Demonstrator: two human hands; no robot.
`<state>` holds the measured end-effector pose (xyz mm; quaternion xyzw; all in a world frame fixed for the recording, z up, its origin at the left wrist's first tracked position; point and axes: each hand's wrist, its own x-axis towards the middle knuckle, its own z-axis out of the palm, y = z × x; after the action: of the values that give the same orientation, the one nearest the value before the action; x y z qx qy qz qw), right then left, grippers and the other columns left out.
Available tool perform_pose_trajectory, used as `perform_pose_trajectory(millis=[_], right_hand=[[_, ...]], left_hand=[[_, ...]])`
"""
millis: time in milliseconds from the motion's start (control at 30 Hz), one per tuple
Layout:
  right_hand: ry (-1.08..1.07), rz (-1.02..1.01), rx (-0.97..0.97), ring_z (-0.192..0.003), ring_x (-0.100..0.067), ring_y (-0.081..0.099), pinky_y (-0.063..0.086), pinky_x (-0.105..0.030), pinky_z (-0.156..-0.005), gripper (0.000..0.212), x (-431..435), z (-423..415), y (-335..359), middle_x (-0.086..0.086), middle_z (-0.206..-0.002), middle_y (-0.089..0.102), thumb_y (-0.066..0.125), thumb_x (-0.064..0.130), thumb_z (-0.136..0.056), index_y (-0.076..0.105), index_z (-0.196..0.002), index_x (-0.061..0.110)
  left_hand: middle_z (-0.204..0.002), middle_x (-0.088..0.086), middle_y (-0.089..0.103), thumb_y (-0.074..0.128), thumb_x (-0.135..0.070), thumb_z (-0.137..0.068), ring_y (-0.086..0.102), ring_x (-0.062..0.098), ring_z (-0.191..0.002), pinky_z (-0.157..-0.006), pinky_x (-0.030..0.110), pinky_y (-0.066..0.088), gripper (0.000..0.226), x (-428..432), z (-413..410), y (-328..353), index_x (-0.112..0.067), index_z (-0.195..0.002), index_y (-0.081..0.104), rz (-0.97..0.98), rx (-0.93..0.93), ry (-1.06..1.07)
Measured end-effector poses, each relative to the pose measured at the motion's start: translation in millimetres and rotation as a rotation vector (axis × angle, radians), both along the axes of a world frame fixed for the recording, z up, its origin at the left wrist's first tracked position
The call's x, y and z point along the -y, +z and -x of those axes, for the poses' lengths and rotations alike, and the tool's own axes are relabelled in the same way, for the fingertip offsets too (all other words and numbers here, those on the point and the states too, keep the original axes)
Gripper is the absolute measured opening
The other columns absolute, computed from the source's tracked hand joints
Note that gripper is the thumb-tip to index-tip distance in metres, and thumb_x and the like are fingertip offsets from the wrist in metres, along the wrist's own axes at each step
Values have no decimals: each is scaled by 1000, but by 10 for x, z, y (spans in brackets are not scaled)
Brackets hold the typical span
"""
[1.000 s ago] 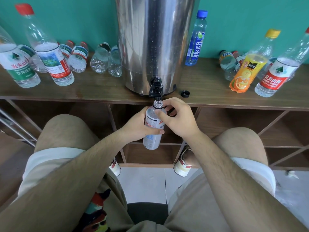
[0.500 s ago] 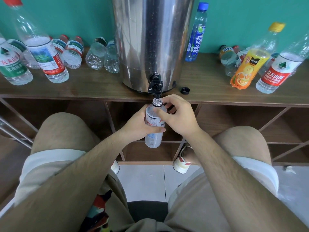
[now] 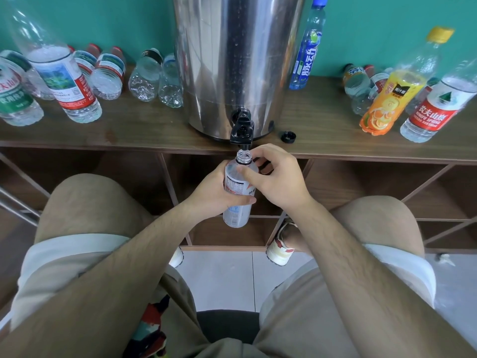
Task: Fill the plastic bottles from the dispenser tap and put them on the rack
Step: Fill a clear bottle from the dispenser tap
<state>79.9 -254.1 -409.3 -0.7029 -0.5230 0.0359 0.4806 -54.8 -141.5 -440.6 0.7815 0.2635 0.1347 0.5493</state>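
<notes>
A steel dispenser (image 3: 237, 60) stands on the wooden rack top (image 3: 154, 130), its black tap (image 3: 241, 131) hanging over the front edge. Directly under the tap I hold a small clear bottle (image 3: 237, 215) with a white label, uncapped, its mouth just below the spout. My left hand (image 3: 216, 195) grips the bottle's body from the left. My right hand (image 3: 276, 179) holds its shoulder and neck from the right, thumb across the front. A black cap (image 3: 288, 136) lies on the rack top right of the tap.
Several bottles stand or lie left of the dispenser, among them a red-labelled one (image 3: 64, 83). On the right are a blue bottle (image 3: 307, 55), an orange juice bottle (image 3: 392, 99) and a red-labelled one (image 3: 438, 109). Open rack compartments (image 3: 361, 189) sit below, my knees in front.
Both hands keep the same grip on the bottle under the tap. The view has tilted down slightly; the bottle's mouth stays beneath the spout.
</notes>
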Motion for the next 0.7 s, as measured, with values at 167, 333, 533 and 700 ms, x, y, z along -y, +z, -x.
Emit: perform_pose_trajectory(millis=[167, 333, 533, 700], right_hand=[[9, 9, -14, -87, -12, 64, 56, -32, -71, 19, 9, -10, -7, 7, -97, 70, 83, 25, -86, 78, -101, 15], [15, 11, -15, -87, -12, 65, 55, -29, -70, 19, 8, -20, -14, 7, -97, 71, 84, 25, -85, 78, -100, 15], [17, 16, -16, -86, -10, 64, 53, -24, -69, 19, 1, -37, -26, 7, -96, 71, 84, 25, -85, 78, -100, 15], [23, 12, 7, -86, -10, 65, 52, -23, -69, 19, -5, -36, -34, 7, -96, 71, 84, 26, -86, 78, -100, 15]], left_hand=[[-124, -9, 67, 93, -16, -74, 66, 12, -117, -106, 46, 53, 80, 14, 3, -5, -25, -140, 49, -6, -16, 0], [-124, -8, 68, 93, -16, -74, 66, 12, -117, -105, 46, 54, 80, -4, -1, -17, -25, -140, 49, -19, -21, -6], [-123, -11, 68, 94, -20, -73, 66, 8, -115, -102, 39, 56, 80, -25, -22, -66, -27, -139, 50, -28, -25, -6], [-124, -12, 67, 93, -19, -74, 65, 9, -115, -102, 38, 55, 81, -40, -30, -82, -28, -140, 48, -28, -28, -13]])
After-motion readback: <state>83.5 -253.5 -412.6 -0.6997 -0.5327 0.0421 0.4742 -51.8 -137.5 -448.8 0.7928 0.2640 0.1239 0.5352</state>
